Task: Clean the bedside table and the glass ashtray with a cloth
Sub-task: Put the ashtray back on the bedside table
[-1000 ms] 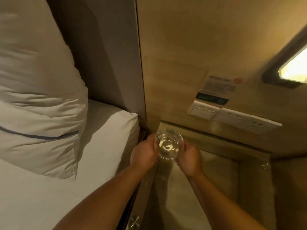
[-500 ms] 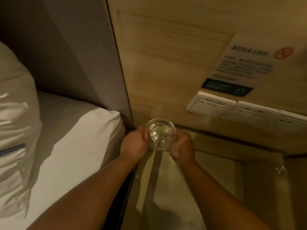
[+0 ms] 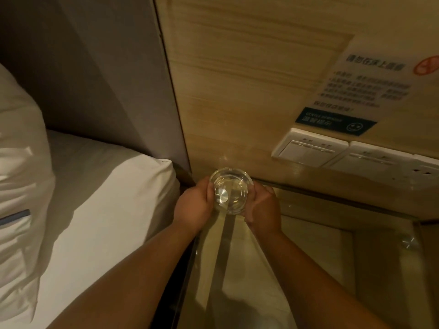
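A round clear glass ashtray (image 3: 230,189) is held between both my hands over the far left corner of the glass-topped bedside table (image 3: 320,233). My left hand (image 3: 193,206) grips its left side and my right hand (image 3: 262,210) grips its right side. Whether the ashtray touches the glass top or hangs just above it I cannot tell. No cloth shows in the view.
A bed with a white sheet (image 3: 99,210) and a pillow (image 3: 19,162) lies close on the left. The wooden wall panel (image 3: 249,79) behind the table carries white switches (image 3: 311,150), a socket (image 3: 425,172) and a printed notice (image 3: 370,81). A metal stud (image 3: 409,243) sits on the glass at right.
The view has swung right and closer to the wall, so the pillow slid left. Both hands still hold the ashtray, which has stayed near the table's far left corner.
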Available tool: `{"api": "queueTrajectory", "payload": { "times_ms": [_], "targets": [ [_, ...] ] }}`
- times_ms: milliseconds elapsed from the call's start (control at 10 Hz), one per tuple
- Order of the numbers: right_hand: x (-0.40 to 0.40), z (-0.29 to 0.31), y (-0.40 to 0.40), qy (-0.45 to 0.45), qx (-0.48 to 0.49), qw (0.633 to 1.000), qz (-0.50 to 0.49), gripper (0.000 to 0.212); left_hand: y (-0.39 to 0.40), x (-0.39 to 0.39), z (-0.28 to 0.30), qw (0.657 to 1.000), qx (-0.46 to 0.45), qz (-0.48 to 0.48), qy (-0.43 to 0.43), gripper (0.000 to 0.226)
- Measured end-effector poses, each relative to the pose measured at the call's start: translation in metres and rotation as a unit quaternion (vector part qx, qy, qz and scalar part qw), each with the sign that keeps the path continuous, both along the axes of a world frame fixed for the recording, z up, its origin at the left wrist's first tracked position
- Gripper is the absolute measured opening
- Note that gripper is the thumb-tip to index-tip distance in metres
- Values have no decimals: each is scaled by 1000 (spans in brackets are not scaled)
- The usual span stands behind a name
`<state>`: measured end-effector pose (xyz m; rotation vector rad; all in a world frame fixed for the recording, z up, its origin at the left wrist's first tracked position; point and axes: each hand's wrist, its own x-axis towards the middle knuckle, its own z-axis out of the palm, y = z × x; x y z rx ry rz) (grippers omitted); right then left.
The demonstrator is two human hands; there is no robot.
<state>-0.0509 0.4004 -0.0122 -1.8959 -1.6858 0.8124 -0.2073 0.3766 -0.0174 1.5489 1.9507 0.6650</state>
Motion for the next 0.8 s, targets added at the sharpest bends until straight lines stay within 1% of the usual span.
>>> {"api": "queueTrajectory", "payload": {
  "times_ms": [200,500,700,800],
  "targets": [
    [1,-3,-1,-7,27,1000,4,30,-1,2,-1,1000,4,6,-12,32],
    [0,-1,-1,3,17,1000,-9,29,-1,1,0,1000,-2,5,2,33],
    [-2,4,0,-31,-24,999,5,35,-2,-2,3,1000,-16,-7,1,38],
    [-2,13,2,-16,-61,998,-15,38,-2,-3,12,998,-46,-13,29,46]
  ]
}}
